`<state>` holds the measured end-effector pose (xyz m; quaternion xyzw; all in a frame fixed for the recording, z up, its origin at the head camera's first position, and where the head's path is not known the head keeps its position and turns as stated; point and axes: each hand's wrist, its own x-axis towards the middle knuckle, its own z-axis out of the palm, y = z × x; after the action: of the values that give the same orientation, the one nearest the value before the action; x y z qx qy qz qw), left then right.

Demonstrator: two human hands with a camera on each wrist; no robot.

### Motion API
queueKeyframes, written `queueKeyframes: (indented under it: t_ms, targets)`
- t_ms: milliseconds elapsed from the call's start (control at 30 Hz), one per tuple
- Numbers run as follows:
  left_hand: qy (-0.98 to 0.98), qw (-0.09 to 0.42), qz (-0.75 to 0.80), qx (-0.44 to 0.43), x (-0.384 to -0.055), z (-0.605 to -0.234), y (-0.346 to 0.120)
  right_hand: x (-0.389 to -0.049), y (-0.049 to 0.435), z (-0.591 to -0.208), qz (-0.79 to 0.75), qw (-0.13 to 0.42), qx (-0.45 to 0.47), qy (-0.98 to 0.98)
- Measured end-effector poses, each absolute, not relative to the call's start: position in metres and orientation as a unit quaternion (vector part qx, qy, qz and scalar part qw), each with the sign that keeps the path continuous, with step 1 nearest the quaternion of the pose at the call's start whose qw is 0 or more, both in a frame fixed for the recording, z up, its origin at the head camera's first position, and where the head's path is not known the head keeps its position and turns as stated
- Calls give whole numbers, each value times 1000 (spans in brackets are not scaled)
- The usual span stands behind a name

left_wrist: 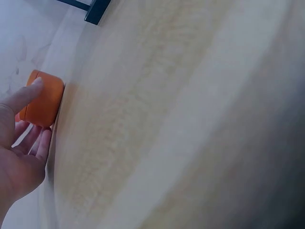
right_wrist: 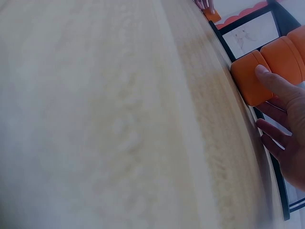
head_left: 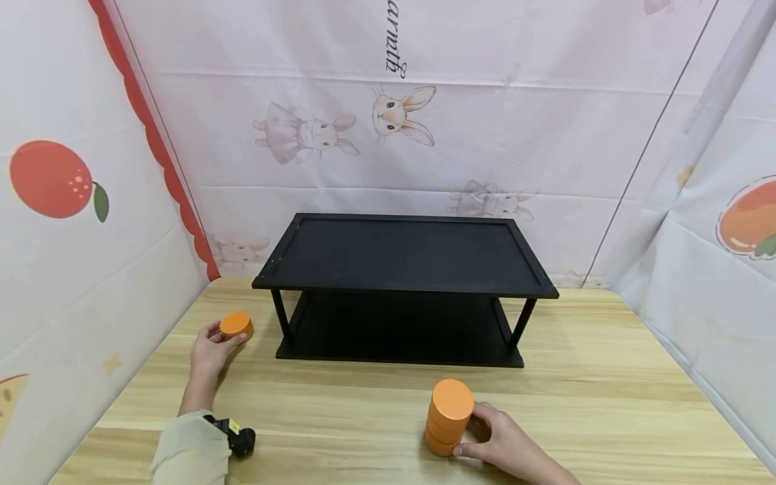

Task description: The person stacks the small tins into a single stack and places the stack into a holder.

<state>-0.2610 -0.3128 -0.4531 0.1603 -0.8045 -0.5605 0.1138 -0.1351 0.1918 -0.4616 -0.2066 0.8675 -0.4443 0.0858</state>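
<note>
At the table's left side, my left hand [head_left: 207,353] holds a small round orange tin [head_left: 235,323] between thumb and fingers. In the left wrist view the thumb lies on the side of this lidded tin [left_wrist: 46,101], which sits at the tabletop. Front and right of centre stands an upright stack of orange tins [head_left: 450,411], seemingly three high. My right hand [head_left: 509,441] grips the stack low from its right side. The right wrist view shows the thumb against the lowest tin [right_wrist: 250,81], with the fingers partly hidden behind it.
A black two-tier rack [head_left: 403,256] stands at the back centre of the wooden table [head_left: 339,417], between and beyond both hands. Printed cloth walls [head_left: 339,54] enclose the back and sides. A small black camera [head_left: 241,441] is strapped at the left wrist.
</note>
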Motion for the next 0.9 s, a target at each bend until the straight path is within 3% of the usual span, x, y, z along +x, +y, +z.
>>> queueKeyframes:
  t_ms: [900]
  targets:
    - [-817, 139, -535, 166, -270, -466, -315, -135, 192, -463, -442, 83, -211, 868]
